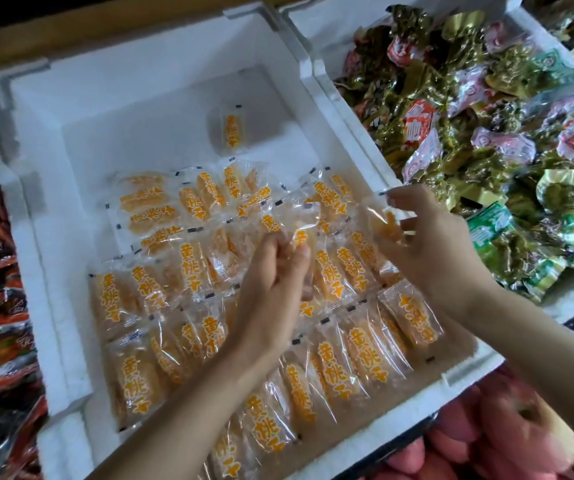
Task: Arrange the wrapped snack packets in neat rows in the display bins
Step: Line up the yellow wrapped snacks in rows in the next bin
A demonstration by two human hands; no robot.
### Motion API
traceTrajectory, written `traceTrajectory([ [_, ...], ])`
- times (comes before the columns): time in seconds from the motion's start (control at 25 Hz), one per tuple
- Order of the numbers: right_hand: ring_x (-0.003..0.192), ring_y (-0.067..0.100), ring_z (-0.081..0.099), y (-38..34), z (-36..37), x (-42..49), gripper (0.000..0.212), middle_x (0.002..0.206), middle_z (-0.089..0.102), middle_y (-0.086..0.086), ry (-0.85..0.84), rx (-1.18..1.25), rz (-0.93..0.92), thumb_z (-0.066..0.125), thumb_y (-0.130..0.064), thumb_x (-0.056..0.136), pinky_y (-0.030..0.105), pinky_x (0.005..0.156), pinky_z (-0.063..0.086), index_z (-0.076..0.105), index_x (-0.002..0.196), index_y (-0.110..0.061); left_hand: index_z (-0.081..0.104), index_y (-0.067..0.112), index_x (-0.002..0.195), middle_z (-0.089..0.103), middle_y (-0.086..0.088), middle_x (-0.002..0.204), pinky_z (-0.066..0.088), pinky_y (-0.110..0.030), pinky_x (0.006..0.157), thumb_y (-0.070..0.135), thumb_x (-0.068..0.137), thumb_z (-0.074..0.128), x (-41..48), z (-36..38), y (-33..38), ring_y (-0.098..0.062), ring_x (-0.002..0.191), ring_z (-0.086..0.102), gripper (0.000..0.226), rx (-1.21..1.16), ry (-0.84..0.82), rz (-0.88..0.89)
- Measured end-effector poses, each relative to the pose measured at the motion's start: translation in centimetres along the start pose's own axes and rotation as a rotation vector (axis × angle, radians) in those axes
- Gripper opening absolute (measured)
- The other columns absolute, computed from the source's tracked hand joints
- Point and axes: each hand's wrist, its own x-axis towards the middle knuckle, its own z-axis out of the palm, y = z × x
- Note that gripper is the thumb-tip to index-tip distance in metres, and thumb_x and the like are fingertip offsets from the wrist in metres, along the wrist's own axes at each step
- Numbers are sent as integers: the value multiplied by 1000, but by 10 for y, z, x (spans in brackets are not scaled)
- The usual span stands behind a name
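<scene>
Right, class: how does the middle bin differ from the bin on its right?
The middle bin holds orange-printed clear packets, mostly in rows, its far end nearly bare. The right bin holds mixed green, gold and pink packets in a jumbled heap. Both are white foam.

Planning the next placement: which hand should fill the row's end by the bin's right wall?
Right: the right hand pinches a packet beside that wall; the left hand holds a second packet over the middle.
</scene>
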Motion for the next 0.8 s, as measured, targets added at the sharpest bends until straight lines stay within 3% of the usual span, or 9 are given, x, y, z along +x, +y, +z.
traceTrajectory([
  [0.08, 96, 25, 60, 9, 8, 5, 41, 127, 45, 3, -84, -300, -142, 55, -18, 90, 35, 81, 50, 47, 130, -14, 46, 14, 82, 43, 6, 71, 40, -8, 59, 27, 98, 48, 4, -4, -5, 3, 55, 44, 20, 11, 45, -36],
  [0.2, 104, 30, 54, 10, 16, 6, 40, 127, 42, 7, -159, -569, -119, 46, -29, 92, 35, 70, 43, 44, 129, -14, 56, 2, 93, 50, -5, 76, 41, -15, 64, 29, 92, 57, 6, -6, -11, -9, 67, 46, 28, 2, 75, -55],
  [0.28, 97, 32, 55, 13, 21, 6, 32, 113, 53, 11, -97, -719, -224, 59, -23, 87, 35, 64, 46, 54, 116, -9, 58, 1, 91, 51, 0, 72, 48, -33, 73, 29, 88, 64, 7, -7, -16, -17, 71, 50, 29, -45, 82, -89],
  [0.36, 84, 34, 57, 22, 23, 8, 24, 96, 58, 15, 58, -759, -377, 67, -19, 80, 37, 65, 49, 62, 97, -4, 58, 9, 82, 50, 9, 66, 49, -42, 81, 30, 87, 68, 7, -8, -18, -21, 75, 54, 24, -101, 76, -135],
  [0.44, 85, 31, 55, 18, 23, 5, 24, 97, 58, 12, 72, -601, -424, 52, -25, 89, 37, 75, 46, 62, 100, -7, 59, 17, 82, 54, 15, 63, 51, -47, 91, 23, 88, 67, 6, -8, -20, -16, 77, 58, 11, -148, 68, -174],
  [0.52, 86, 15, 55, -4, 23, -6, 27, 100, 59, 2, -77, -118, -243, 44, -33, 94, 23, 77, 41, 57, 110, -15, 62, 25, 86, 61, 20, 65, 52, -36, 91, 14, 89, 64, 4, -7, -18, -5, 76, 62, 12, -149, 38, -161],
  [0.6, 78, 5, 58, -25, 28, -19, 24, 94, 60, -9, -251, 280, -31, 55, -32, 90, 16, 71, 44, 52, 112, -24, 61, 32, 89, 64, 23, 67, 54, -26, 81, 8, 87, 65, 1, -6, -15, 3, 71, 62, 24, -148, -5, -112],
  [0.72, 68, 14, 59, -34, 36, -17, 21, 81, 56, -12, -285, 438, 63, 68, -26, 80, 28, 66, 47, 54, 95, -25, 61, 32, 93, 64, 18, 71, 53, -23, 73, 8, 85, 68, -2, -11, -16, -1, 71, 62, 26, -83, -21, 10],
  [0.8, 58, 9, 53, -39, 37, -9, 23, 74, 52, -11, -294, 431, 53, 71, -27, 77, 24, 60, 42, 55, 93, -20, 60, 31, 100, 64, 19, 84, 47, -14, 77, 17, 86, 68, -7, -22, -22, 1, 82, 60, 21, 104, 11, 120],
])
